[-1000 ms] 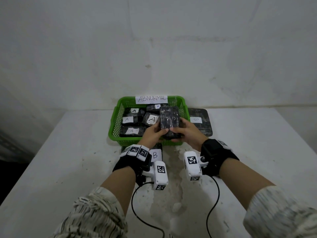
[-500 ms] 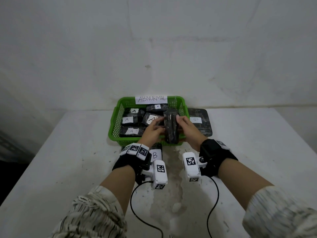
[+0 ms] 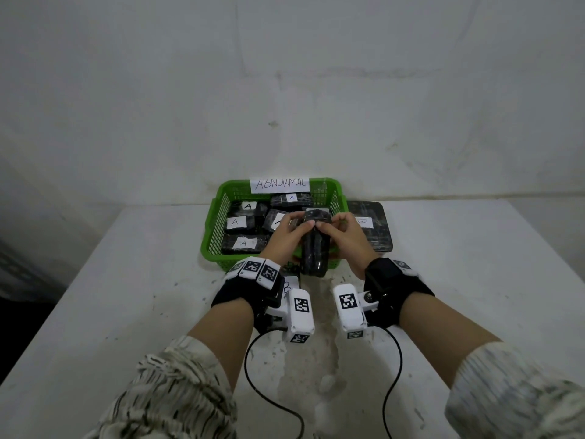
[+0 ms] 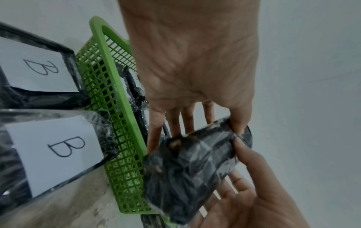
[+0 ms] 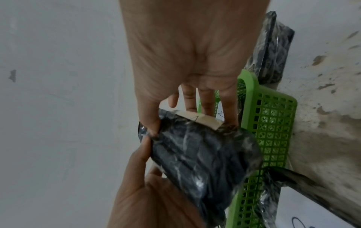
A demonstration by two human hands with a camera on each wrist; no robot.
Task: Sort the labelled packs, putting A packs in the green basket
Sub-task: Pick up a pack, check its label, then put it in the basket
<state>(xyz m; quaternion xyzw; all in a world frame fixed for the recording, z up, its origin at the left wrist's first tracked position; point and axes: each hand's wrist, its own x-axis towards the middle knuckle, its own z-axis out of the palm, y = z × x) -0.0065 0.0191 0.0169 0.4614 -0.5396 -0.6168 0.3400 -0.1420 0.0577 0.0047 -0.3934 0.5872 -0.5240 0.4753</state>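
Hands, two, round one pack

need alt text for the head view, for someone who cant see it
Both hands, left hand and right hand, hold a black wrapped pack on edge over the near rim of a green basket holding A-labelled packs. A B-labelled pack lies right of the basket.

Both hands round a dark pack above the green basket
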